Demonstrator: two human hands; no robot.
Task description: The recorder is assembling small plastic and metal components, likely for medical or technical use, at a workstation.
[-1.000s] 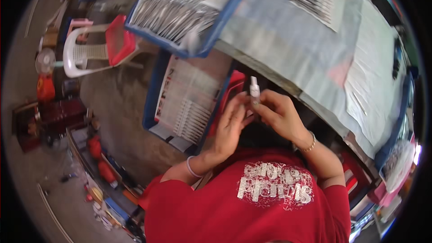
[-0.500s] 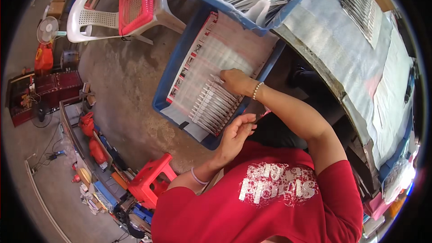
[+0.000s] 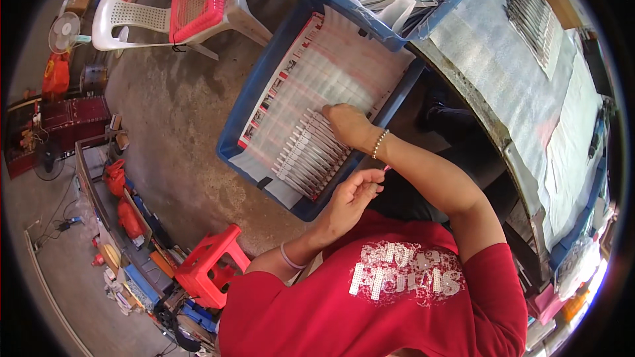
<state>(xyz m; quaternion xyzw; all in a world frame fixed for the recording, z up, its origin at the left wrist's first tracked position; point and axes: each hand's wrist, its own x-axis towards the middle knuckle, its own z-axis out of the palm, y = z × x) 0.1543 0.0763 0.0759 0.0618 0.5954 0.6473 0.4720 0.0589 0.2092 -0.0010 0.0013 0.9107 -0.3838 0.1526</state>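
Observation:
Slim silvery metal pieces (image 3: 311, 155) lie side by side in a row on the paper lining of a blue crate (image 3: 231, 102). My right hand (image 3: 347, 124), with a beaded bracelet at the wrist, is closed at the far end of this row. It grips one of the slim pieces there, its fingertips partly hidden. My left hand (image 3: 354, 198) hovers by the crate's near edge, fingers curled together. A small pinkish tip (image 3: 387, 168) shows beside those fingers; what they hold is mostly hidden.
Above the lined crate, another blue crate (image 3: 397, 43) holds many loose silvery pieces. A covered table (image 3: 469, 46) at the right bears another row of metal pieces (image 3: 531, 20). A white chair (image 3: 139, 13) and a red stool (image 3: 211, 264) stand on the left.
The whole view has shifted slightly. My right hand stays at the row's far end. Near my left hand, the dark thing seen before no longer shows; only a small pinkish tip does.

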